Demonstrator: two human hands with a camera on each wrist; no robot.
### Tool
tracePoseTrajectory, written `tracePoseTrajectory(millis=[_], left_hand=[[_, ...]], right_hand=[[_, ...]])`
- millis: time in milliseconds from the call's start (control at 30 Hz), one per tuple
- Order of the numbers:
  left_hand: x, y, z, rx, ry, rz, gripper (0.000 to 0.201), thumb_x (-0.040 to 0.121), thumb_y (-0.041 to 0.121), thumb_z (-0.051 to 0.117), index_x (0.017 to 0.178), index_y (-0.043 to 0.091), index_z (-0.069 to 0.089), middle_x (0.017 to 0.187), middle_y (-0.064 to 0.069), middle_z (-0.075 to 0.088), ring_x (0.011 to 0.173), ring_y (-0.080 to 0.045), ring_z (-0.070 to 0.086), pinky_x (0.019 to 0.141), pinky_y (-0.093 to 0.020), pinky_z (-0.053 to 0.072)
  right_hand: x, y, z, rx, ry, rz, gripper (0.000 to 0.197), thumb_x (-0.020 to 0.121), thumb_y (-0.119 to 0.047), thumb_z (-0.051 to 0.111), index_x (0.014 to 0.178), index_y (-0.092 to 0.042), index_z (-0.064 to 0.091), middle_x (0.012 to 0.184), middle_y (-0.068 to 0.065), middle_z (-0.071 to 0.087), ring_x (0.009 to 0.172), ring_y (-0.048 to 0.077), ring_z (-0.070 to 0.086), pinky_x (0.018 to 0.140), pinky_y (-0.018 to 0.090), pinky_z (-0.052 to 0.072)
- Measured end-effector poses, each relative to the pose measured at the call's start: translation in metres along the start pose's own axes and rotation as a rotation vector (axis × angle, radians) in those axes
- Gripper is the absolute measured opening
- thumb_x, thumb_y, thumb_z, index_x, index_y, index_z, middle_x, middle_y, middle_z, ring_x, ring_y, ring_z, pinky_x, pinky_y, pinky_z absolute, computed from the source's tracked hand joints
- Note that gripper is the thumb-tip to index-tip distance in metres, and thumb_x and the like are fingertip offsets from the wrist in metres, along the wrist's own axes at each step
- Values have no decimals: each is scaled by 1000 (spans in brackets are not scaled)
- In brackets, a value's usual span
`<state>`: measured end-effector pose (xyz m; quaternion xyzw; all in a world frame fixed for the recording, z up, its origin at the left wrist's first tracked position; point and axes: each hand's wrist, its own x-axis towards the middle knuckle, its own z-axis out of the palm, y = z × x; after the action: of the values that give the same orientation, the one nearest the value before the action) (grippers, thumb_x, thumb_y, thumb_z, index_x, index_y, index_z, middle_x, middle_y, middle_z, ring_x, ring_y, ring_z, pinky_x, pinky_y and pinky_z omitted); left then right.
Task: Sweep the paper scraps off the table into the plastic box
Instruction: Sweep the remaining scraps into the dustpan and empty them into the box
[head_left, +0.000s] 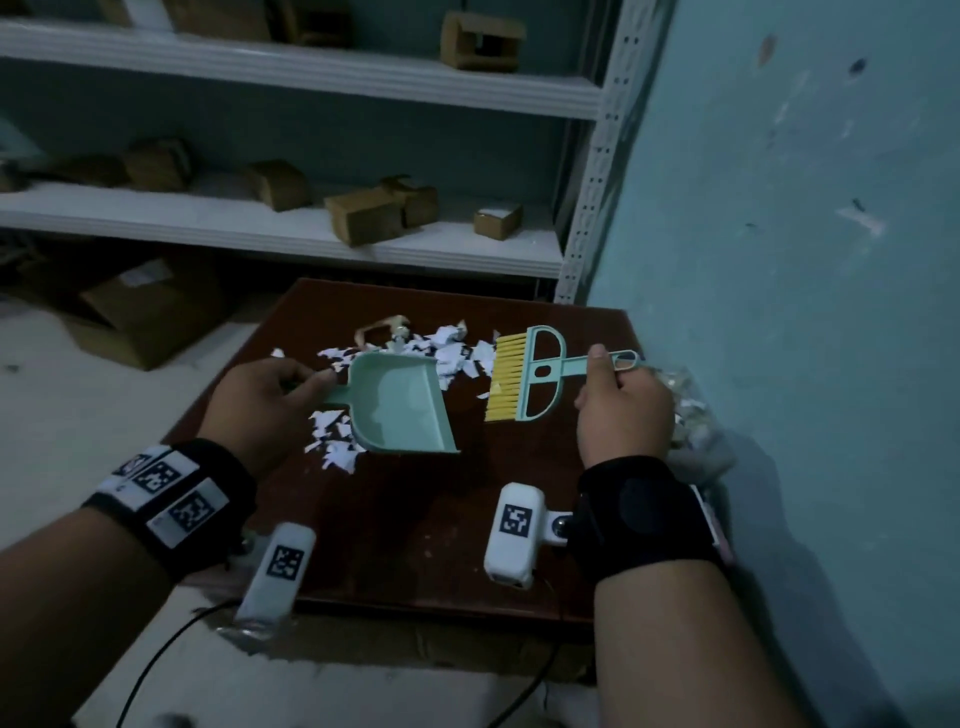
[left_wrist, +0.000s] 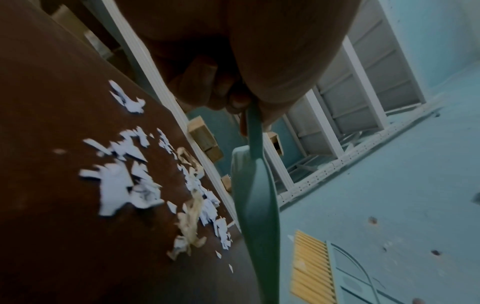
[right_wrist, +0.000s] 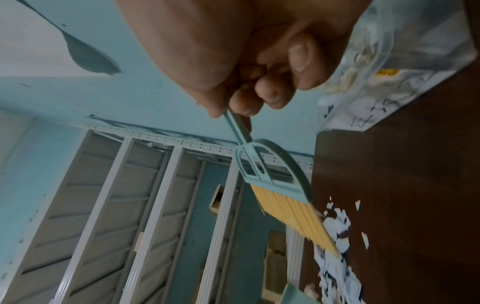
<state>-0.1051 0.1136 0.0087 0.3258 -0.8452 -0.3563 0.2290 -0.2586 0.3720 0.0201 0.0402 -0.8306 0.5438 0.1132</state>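
White paper scraps (head_left: 447, 353) lie scattered over the far half of the dark brown table (head_left: 426, 530), with more scraps (head_left: 332, 441) beside the pan. My left hand (head_left: 270, 400) grips the handle of a mint-green dustpan (head_left: 400, 405), which looks empty. My right hand (head_left: 623, 410) grips the handle of a small mint brush (head_left: 540, 374) with yellow bristles (head_left: 506, 376), held just right of the pan. A clear plastic box (head_left: 691, 415) with scraps in it stands at the table's right edge, behind my right hand. The brush (right_wrist: 283, 197) hovers over scraps (right_wrist: 337, 263). The dustpan (left_wrist: 254, 195) is seen edge-on.
A white metal shelf rack (head_left: 311, 228) with several small cardboard boxes stands behind the table. A teal wall (head_left: 805, 234) closes off the right side. Cardboard cartons (head_left: 145, 312) sit on the floor at the left. A tan crumpled strip (head_left: 379, 327) lies among the far scraps.
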Motion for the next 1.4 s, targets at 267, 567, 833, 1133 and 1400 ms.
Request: tracePoseTrajectory(millis=[267,567,833,1133,1400], left_hand=[[-22,-86,-59,-62,149,-157,30,95,36,72,73,17,76,60,-6,65,54,-23,56,61,-36,46],[-15,-130,-92,-47,212,-249,32,94,39,72,71,17,76,59,-8,65,53,-27,56,65,-48,56],[-1,-139,-92,-37,177,-293,32,97,37,69,70,18,74,67,0,68,62,-14,59,54,-26,39],[12,-165,-99,99,113,-321,36,96,41,66,69,18,72,66,3,63,62,-11,54,66,-30,38],[24,-173,-110,148,91,-304,39,96,39,66,61,21,64,64,2,62,66,-20,58,65,-32,40]], right_hand=[[-31,-23,55,59,-128,1,56,102,-46,52,61,-9,59,59,5,59,61,25,59,58,31,38],[-61,-44,100,-28,-222,-103,57,103,-46,51,73,2,61,71,22,64,66,33,60,64,43,51],[-73,-47,121,-51,-262,-55,57,101,-49,54,64,-6,61,58,13,58,57,32,58,63,49,54],[-82,-102,165,-322,-569,-396,29,102,-42,55,84,-28,72,79,-12,69,69,4,64,58,25,48],[-19,-139,294,-847,-817,-701,22,100,-35,57,113,-33,74,96,-7,72,90,18,67,88,43,58]])
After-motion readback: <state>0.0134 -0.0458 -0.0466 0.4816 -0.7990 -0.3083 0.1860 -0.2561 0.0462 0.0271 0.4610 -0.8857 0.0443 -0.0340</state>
